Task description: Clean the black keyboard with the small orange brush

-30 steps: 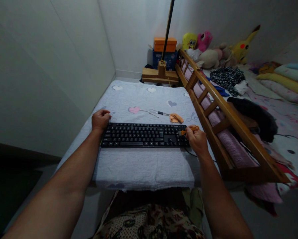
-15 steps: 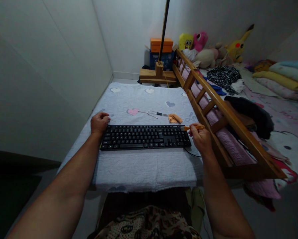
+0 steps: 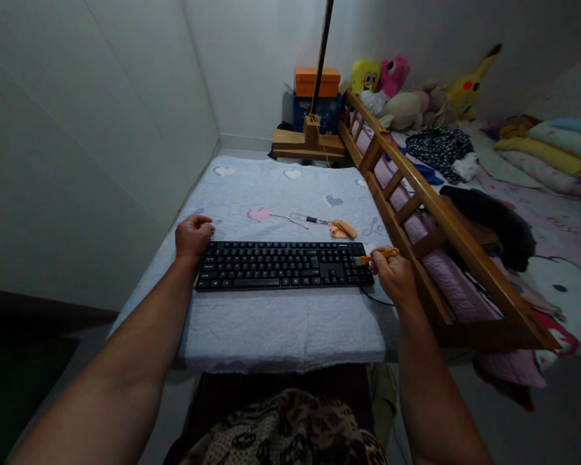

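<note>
A black keyboard (image 3: 283, 264) lies across a table covered by a pale quilt with heart patches (image 3: 280, 323). My left hand (image 3: 192, 236) is curled in a loose fist and rests at the keyboard's upper left corner. My right hand (image 3: 391, 274) pinches a small orange-handled brush (image 3: 376, 258), whose tip touches the keyboard's right end. Behind the keyboard lie a thin metal tool with a dark grip (image 3: 302, 219) and a folded orange cloth (image 3: 343, 229).
A wooden bed rail (image 3: 419, 213) runs along the table's right side, with bedding, a dark garment (image 3: 494, 223) and plush toys (image 3: 406, 90) beyond. A wooden stand with a dark pole (image 3: 314, 129) and stacked boxes (image 3: 316, 90) sit at the far end. A white wall borders the left.
The brush tip has gone back and forth over the keyboard's right end, lifting away half a second ago and touching again now. My left hand has stayed at the left corner.
</note>
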### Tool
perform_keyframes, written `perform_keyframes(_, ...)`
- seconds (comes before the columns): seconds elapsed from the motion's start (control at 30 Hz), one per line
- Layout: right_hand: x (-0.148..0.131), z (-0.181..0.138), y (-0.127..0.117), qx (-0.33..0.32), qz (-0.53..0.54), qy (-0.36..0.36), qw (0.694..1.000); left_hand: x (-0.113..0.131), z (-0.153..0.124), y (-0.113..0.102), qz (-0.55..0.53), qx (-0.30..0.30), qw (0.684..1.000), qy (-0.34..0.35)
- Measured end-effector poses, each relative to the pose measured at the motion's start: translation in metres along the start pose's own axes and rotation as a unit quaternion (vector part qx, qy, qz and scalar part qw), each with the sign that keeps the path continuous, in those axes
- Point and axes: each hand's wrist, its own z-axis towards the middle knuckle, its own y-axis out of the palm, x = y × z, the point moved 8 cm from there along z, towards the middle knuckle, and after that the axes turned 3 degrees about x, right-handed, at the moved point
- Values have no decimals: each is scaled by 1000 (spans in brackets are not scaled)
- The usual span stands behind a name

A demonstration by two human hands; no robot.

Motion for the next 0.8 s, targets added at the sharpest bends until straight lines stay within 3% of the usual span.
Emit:
perform_keyframes(0.4,-2,-26,-19,-40,7,21,999,-10,5,2,-15,2,1000,17)
perform_keyframes(0.53,0,-15,-26,9,41,39,998,-8,4,1,-4,2,1000,15)
perform_keyframes(0.67,3,3,-17,67,82,43,993,-1,1,-2,24,14,999,22)
perform_keyframes(0.8,9,14,1,63,77,33,994,2,0,-3,37,10,999,15)
